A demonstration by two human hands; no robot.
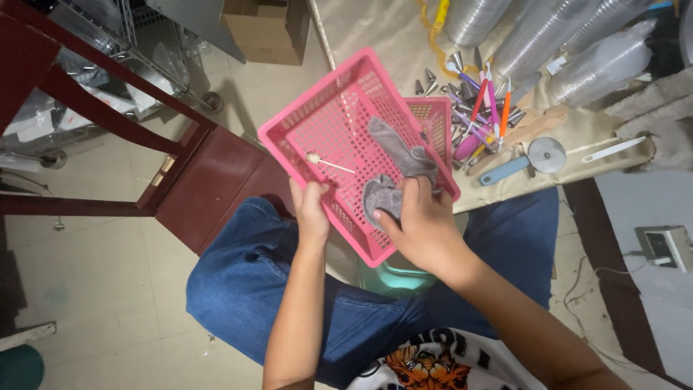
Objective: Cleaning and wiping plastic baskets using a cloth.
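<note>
Dim indoor light from above, soft shadows, wide-angle bend at the edges.

From my seat the scene reads dull and warm, brightest on the pink perforated plastic basket (339,123) and the beige cloth-covered counter (375,29). I see glare only as pale streaks on the stacked clear plastic cups (570,36) at upper right. The dark red wooden chair (209,180) and the tiled floor (94,274) under it sink into murky shadow, and the lower right corner is near black. My right hand (422,224) looks slightly soft, perhaps motion blur. Straight lines bow toward the frame corners, and fine detail there is grainy.
</note>
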